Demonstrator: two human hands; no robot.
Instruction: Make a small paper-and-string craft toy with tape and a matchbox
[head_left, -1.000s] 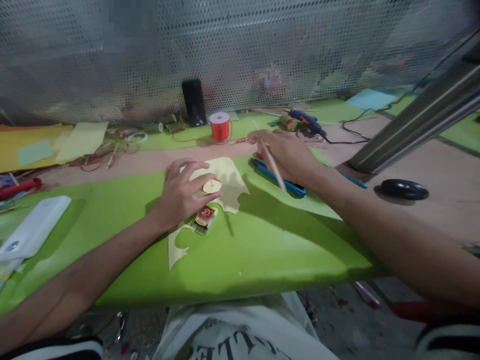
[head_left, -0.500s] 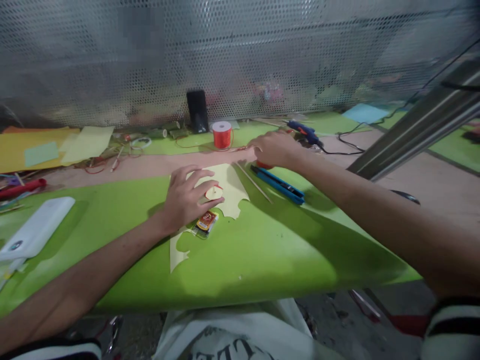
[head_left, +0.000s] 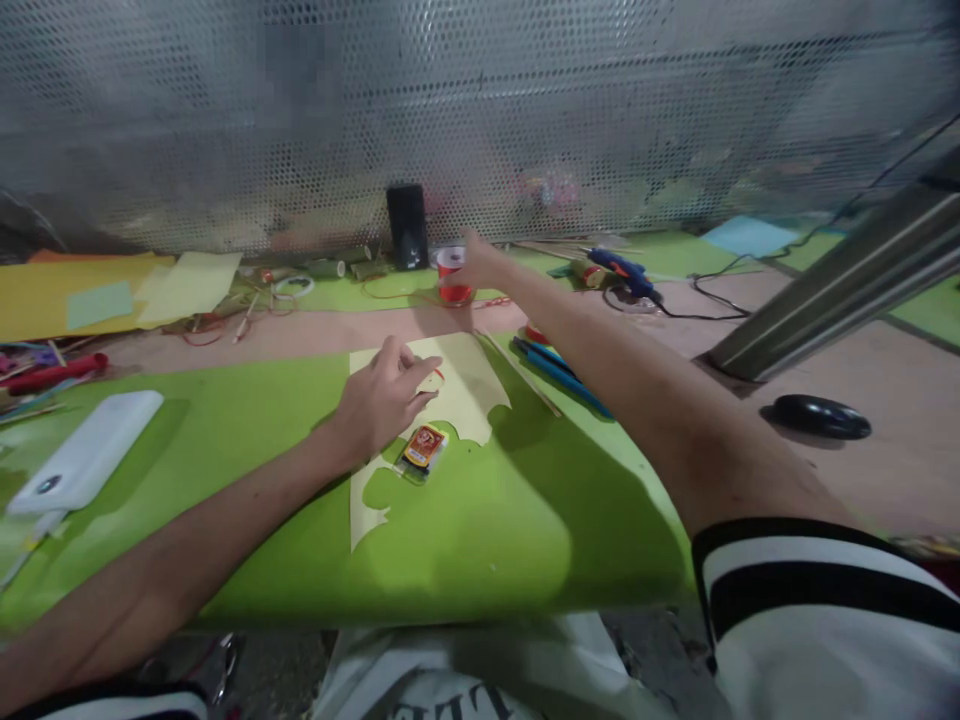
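Note:
My left hand (head_left: 384, 393) rests on a pale yellow cut paper sheet (head_left: 465, 395) and pinches a small yellow and red paper piece (head_left: 433, 380) against it. A small orange packet (head_left: 423, 446) lies just below that hand. My right hand (head_left: 477, 262) is stretched far forward and closes around a red thread spool (head_left: 452, 275) at the back of the table. A thin wooden stick (head_left: 525, 375) lies on the green mat (head_left: 480, 520) beside blue pens (head_left: 559, 368).
A black phone (head_left: 407, 226) leans on the perforated metal screen. A blue glue gun (head_left: 621, 270) with its cable lies back right, a black mouse (head_left: 821, 416) right, a white power bank (head_left: 86, 452) left. Yellow paper sheets (head_left: 127, 290) and scraps crowd the back left.
My right hand put down the wooden stick by the pens, then reached forward to the red spool. My left hand stayed on the paper.

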